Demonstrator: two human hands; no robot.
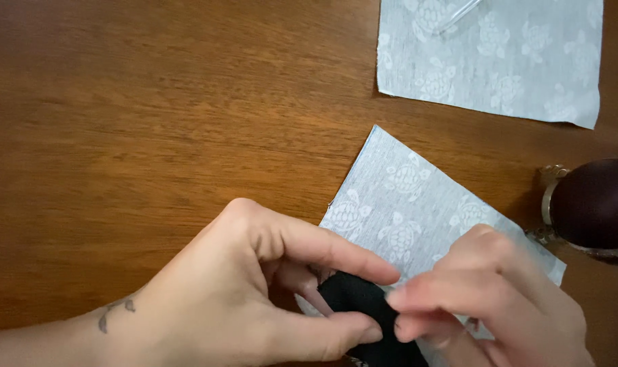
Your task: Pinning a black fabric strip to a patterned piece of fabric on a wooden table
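The left hand [254,292] and the right hand [499,299] are both pinching a small black fabric piece [360,302] between thumb and fingers, near the camera, over a pale turtle-print fabric rectangle [404,197]. A second turtle-print piece [499,54] is lying far right on the wooden table [152,122]; a dark rounded object [597,204] is sitting at the right edge.

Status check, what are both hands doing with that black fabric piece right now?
Left hand and right hand both pinch the black fabric piece. It sits over the near turtle-print cloth. Dark round object lies apart at right.
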